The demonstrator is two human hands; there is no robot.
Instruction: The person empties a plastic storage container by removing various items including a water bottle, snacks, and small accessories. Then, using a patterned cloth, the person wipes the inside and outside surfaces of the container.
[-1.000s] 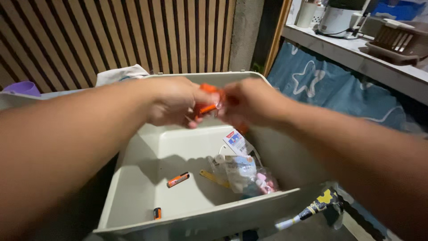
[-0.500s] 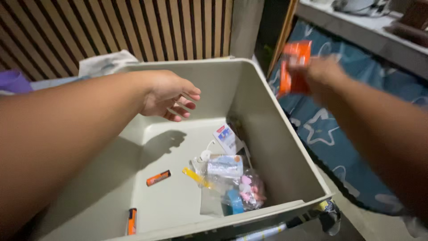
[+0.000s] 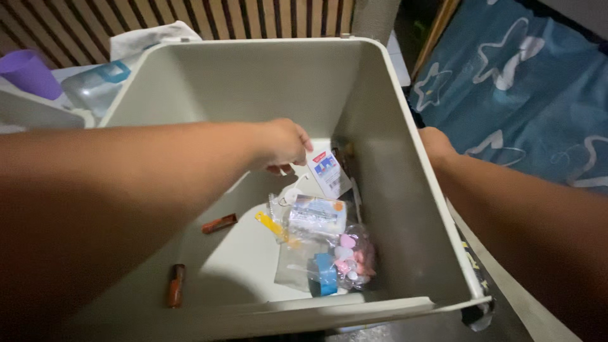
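**Hands in and beside the grey bin**

Our left hand (image 3: 282,144) is down inside the grey plastic bin (image 3: 373,114), fingers curled and pinching the small white card packet (image 3: 327,172) at its 3 o'clock. Right hand (image 3: 436,144) rests outside the bin's right wall; can't tell its grip. Two orange batteries (image 3: 219,223) lie at 7 o'clock.

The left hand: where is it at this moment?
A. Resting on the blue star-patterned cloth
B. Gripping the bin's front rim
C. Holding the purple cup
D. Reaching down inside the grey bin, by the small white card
D: the left hand is down inside the grey bin, fingers at the small white card leaning near the right wall.
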